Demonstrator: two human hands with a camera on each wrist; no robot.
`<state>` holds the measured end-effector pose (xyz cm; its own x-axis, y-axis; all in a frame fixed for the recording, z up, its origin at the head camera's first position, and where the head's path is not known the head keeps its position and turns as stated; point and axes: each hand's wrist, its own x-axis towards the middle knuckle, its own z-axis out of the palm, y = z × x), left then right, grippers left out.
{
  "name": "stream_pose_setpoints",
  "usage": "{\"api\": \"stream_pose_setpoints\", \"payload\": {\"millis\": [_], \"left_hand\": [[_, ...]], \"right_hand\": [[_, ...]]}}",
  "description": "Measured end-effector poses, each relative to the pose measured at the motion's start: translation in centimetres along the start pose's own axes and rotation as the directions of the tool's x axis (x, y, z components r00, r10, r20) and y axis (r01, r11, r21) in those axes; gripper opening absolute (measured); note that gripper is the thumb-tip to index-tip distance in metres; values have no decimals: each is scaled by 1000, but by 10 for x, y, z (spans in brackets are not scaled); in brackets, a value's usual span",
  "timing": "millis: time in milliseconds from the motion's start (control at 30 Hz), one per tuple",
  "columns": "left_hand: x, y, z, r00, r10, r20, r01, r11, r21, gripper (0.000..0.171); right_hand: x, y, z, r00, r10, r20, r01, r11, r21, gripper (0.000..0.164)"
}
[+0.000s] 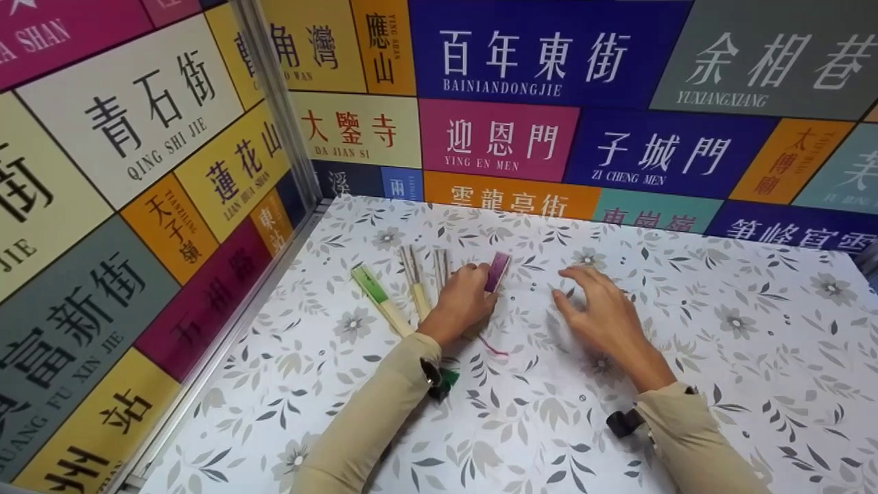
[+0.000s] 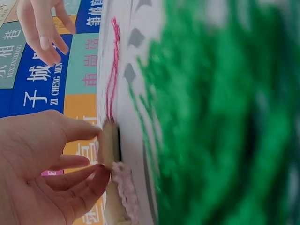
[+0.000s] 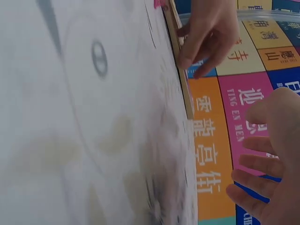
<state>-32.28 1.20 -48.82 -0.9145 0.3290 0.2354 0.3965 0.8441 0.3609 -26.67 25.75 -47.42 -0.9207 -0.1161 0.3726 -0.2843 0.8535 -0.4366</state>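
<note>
My left hand (image 1: 461,302) pinches a folded hand fan with a purple end (image 1: 497,271), lying on the table. A pink cord (image 1: 495,348) trails from it. In the left wrist view the thumb and fingertips meet the fan's wooden sticks (image 2: 110,145). Left of that hand lie a folded fan with a green end (image 1: 370,283) and two with greyish patterned ends (image 1: 409,262), (image 1: 442,264), their lower parts partly hidden. My right hand (image 1: 607,312) hovers right of the purple fan with fingers spread, holding nothing.
A green tassel (image 1: 446,381) shows beside the left sleeve and fills much of the left wrist view, blurred. The table (image 1: 686,329) has a white leaf-and-flower cover. Panels of coloured street-name signs (image 1: 499,137) stand behind it and along the left.
</note>
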Motion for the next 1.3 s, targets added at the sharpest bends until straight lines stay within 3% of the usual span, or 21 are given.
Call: {"api": "stream_pose_setpoints", "payload": {"millis": [133, 267, 467, 733, 900, 1033, 1167, 1300], "left_hand": [[0, 3, -1, 1000, -9, -17, 9, 999, -49, 24], [2, 4, -3, 1000, -22, -8, 21, 993, -117, 35], [4, 7, -4, 999, -38, 9, 39, 964, -264, 44], [6, 17, -6, 996, -28, 84, 65, 877, -476, 43], [5, 26, -10, 992, -44, 117, 106, 790, -603, 40], [6, 32, -14, 995, -22, 100, 84, 731, -677, 39], [7, 35, -17, 999, 22, 35, 8, 720, -694, 39], [5, 34, -16, 1000, 29, 3, -19, 714, -700, 40]], "right_hand": [[0, -8, 9, 1000, -11, -1, 11, 999, 47, 39], [1, -12, 17, 1000, 1, 4, -1, 994, 105, 36], [4, -16, 26, 1000, 12, 4, -12, 977, 213, 33], [6, -22, 36, 998, 47, 33, -55, 951, 304, 33], [7, -27, 36, 996, 81, 32, -87, 929, 361, 32], [7, -30, 33, 996, 91, -15, -78, 918, 390, 30], [7, -33, 29, 991, 103, -82, -57, 897, 439, 27], [6, -35, 28, 988, 128, -90, -60, 839, 541, 25]]}}
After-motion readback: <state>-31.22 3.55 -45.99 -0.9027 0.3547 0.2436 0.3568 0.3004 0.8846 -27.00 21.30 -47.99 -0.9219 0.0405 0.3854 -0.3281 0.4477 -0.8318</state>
